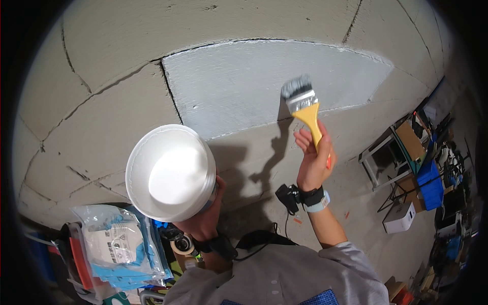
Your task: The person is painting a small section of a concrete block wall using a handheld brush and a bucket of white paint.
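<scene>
My right hand [314, 160] grips a flat paintbrush [307, 114] by its yellow handle. White paint coats its dark bristles, which point up at the wall; whether they touch it I cannot tell. Behind the brush, one block of the wall [239, 79] is painted pale grey-white, with whiter edges. My left hand [206, 211] is closed around the right and lower side of a white plastic bucket [134, 178]. The bucket is tilted so its inside shows, with white paint at the bottom. Most of the left fingers are hidden behind it.
Below the bucket at left lie plastic-wrapped packages [119, 246] in blue and white, beside a roll of tape [182, 244]. To the right stand a metal-framed table [376, 162], a blue bin [429, 185] and a white box [399, 217] on the concrete floor [351, 203].
</scene>
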Tool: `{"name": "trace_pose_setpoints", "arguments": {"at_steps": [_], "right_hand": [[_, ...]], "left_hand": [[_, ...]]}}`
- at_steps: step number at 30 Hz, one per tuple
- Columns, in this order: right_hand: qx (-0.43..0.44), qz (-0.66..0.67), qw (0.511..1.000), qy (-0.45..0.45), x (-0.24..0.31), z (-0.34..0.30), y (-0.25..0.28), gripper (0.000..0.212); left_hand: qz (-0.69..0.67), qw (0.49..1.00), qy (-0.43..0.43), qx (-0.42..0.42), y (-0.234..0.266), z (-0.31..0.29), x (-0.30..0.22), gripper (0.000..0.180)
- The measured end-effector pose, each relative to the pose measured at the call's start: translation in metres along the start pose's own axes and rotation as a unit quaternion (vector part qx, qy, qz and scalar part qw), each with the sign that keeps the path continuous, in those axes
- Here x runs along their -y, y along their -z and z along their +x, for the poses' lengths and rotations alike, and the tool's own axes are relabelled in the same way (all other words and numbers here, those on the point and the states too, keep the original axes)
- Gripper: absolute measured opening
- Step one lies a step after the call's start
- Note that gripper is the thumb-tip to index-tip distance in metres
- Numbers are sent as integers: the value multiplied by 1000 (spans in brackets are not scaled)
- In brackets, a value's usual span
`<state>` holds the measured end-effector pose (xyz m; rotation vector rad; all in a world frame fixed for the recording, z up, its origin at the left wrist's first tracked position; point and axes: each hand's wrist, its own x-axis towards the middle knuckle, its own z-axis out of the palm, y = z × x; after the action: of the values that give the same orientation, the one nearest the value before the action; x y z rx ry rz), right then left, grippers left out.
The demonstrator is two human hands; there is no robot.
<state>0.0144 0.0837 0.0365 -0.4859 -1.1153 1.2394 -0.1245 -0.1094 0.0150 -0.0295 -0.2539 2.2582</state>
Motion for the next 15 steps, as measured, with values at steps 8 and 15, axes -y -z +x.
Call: {"name": "trace_pose_setpoints", "arguments": {"at_steps": [8,15], "right_hand": [[11,-56,998,33,13,-16,32,54],[179,-16,973,146,57,21,-42,43]], "left_hand": [[-8,1000,2,1,-6,-7,1,86],[7,999,20,50,-7,-7,5,85]]}}
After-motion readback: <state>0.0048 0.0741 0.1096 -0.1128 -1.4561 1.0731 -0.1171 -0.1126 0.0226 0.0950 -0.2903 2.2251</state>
